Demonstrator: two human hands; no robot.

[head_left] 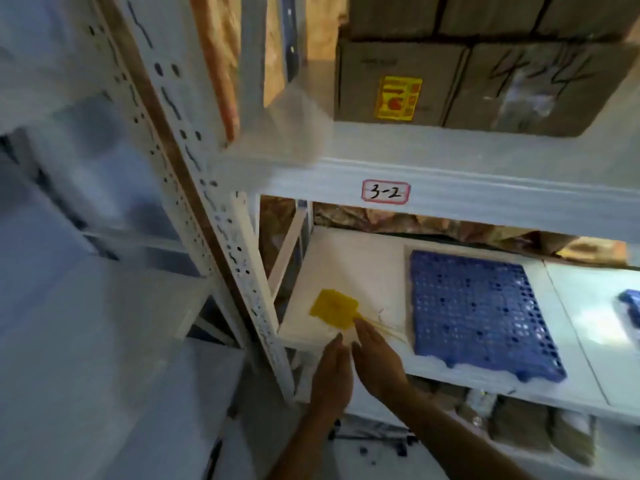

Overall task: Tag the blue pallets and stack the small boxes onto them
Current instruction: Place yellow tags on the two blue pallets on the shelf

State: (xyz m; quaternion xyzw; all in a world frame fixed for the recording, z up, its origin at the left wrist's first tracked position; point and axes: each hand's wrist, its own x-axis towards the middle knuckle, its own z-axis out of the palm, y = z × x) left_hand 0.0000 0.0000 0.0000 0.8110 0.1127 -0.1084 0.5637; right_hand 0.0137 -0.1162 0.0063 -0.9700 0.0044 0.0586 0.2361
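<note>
A blue perforated pallet [478,313] lies flat on the white shelf [349,261]. The corner of a second blue pallet [631,303] shows at the right edge. Left of the first pallet lie yellow tags [334,308] with thin ties trailing toward it. My right hand [375,355] reaches over the shelf's front edge, its fingertips touching the ties just below the tags. My left hand [330,372] is beside it at the shelf edge, fingers together and holding nothing. No small boxes are on the pallets.
The shelf beam above bears a label "3-2" [385,192]. Large cardboard boxes [398,81] stand on the upper shelf. A white perforated rack upright [221,216] runs diagonally at left. Bagged goods [519,427] sit on the level below.
</note>
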